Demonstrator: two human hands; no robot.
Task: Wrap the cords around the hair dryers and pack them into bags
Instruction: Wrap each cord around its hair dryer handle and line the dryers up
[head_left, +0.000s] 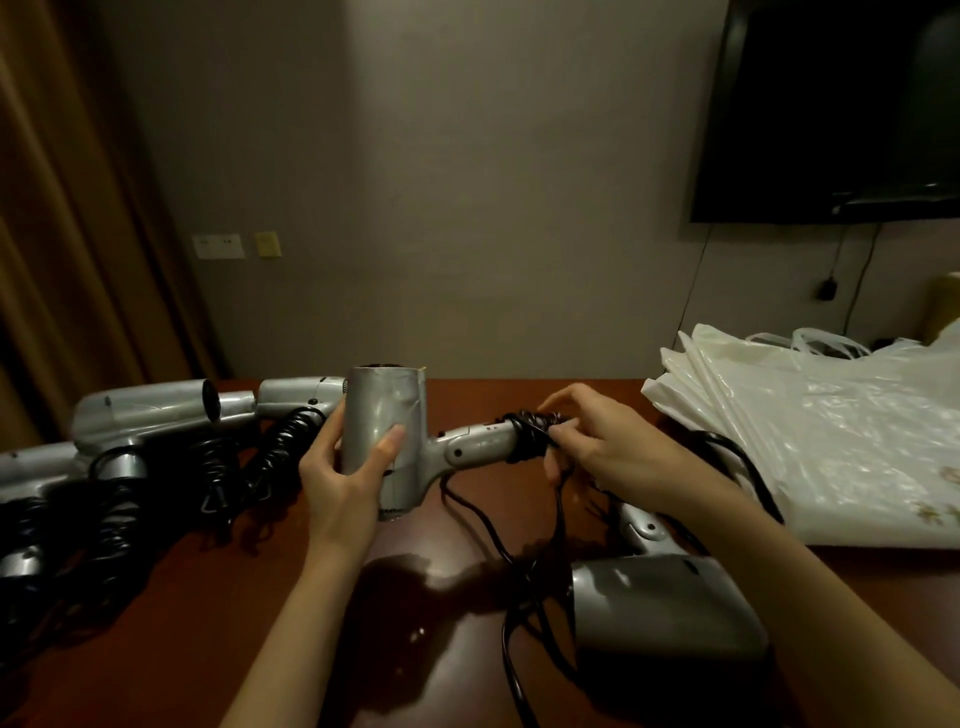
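Table (208, 623) of dark red wood carries the whole job, and most of it looks undone. At far right lies a stack of white plastic bags (831, 431), flat, with no dryer visibly packed in them. At left a cluster of silver hair dryers (156, 410) sits among loose coiled black cords (280, 452); another dryer (665, 603) lies near right, unwrapped. The held dryer (384, 441) is at centre, above the table: the left hand (343, 467) grips its barrel, the right hand (587, 447) pinches the black cord (527, 436), several turns already round the handle, with slack hanging below.
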